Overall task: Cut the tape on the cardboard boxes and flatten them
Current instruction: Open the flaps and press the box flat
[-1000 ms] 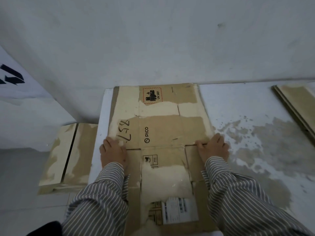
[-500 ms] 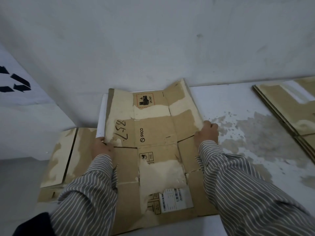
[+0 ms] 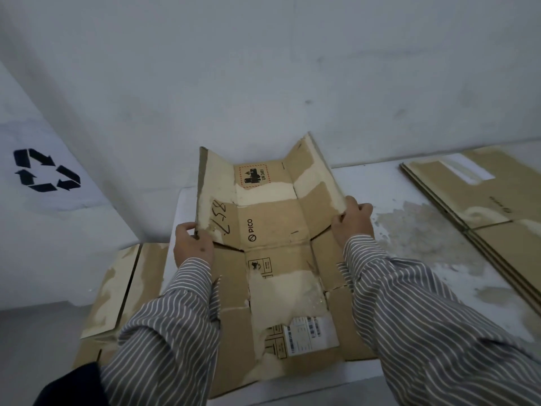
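A second ago both hands lay flat and pressing on the opened cardboard box (image 3: 272, 259), which was spread flat on the table (image 3: 409, 218). Half a second ago the fingers had curled over its side edges and the far flaps had begun to tip up. Now the far half of the box is raised off the table in a shallow trough, its left and right panels standing up, while the near half with the white shipping label (image 3: 310, 332) still lies flat. The view has also swung upward and to the left, so more of the recycling symbol (image 3: 45, 169) on the white surface at far left shows.

At left, below the table's edge, lies a flattened piece of cardboard (image 3: 126, 288). The left hand (image 3: 193, 244) grips the box's left edge, fingers curled behind the raised panel and thumb in front, just beside the handwritten number. The box sits between the two hands, its printed brand name and the orange hazard sticker (image 3: 253, 175) facing up in the middle. The right hand (image 3: 352, 221) pinches the right panel's edge, fingers over its outer side. Farther right, well apart from the hands, a stack of flattened boxes (image 3: 483, 206) rests on the table's worn surface.
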{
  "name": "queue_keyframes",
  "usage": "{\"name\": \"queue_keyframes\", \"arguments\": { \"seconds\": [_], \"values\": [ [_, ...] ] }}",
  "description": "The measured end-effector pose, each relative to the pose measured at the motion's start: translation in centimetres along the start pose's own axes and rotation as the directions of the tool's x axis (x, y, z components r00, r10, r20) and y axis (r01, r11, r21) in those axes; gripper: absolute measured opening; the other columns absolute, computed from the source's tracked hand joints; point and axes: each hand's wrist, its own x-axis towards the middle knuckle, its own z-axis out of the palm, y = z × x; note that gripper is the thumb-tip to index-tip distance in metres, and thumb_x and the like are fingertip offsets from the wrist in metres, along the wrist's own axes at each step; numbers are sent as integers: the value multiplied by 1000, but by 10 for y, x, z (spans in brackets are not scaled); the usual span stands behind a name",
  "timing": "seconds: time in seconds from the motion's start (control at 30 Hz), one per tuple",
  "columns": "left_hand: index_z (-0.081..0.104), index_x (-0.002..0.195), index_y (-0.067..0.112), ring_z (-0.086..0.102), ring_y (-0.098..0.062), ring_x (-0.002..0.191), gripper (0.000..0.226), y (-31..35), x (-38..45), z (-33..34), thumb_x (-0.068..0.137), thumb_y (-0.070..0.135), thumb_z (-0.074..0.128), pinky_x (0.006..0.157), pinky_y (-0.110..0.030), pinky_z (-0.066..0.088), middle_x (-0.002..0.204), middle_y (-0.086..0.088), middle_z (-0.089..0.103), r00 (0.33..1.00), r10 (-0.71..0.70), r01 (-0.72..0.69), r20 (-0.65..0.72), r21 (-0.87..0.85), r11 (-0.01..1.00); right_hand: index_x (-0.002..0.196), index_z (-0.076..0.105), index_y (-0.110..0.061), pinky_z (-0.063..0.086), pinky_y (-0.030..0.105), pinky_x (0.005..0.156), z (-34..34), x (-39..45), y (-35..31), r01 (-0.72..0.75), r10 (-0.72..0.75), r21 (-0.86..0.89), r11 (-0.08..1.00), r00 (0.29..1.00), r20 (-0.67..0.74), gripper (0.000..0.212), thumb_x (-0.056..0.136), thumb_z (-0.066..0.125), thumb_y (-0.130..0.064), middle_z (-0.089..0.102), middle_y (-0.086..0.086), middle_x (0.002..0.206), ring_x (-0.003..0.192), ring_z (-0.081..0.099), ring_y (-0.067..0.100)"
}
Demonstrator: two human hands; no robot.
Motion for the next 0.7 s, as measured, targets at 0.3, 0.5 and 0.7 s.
{"name": "queue_keyframes", "arguments": {
  "seconds": [0.3, 0.5, 0.7],
  "values": [
    [46, 123, 12, 46, -19, 74, 23, 63, -87, 58, 101, 17, 40, 68, -27, 33, 93, -5, 50, 993, 121, -121, -9, -1, 993, 137, 39, -18, 39, 28, 74, -110, 19, 68, 54, -45, 68, 996, 989, -139, 40, 98, 42, -14, 33, 14, 125, 75, 46, 23],
    [45, 120, 14, 42, -11, 57, 20, 100, -176, 144, 101, 18, 38, 48, -23, 27, 76, 0, 48, 994, 109, -108, 12, -63, 992, 143, 36, -22, 43, 31, 84, -203, 43, 154, 75, -61, 76, 994, 983, -172, 48, 97, 44, -14, 33, 14, 127, 86, 49, 24],
    [44, 120, 14, 47, -20, 63, 21, 130, -261, 236, 101, 13, 37, 46, -25, 29, 87, -8, 52, 991, 95, -89, 90, -68, 994, 144, 34, -23, 44, 33, 93, -287, 74, 247, 73, -69, 22, 997, 987, -146, 54, 94, 49, -10, 31, 13, 128, 85, 45, 21]
  ]
}}
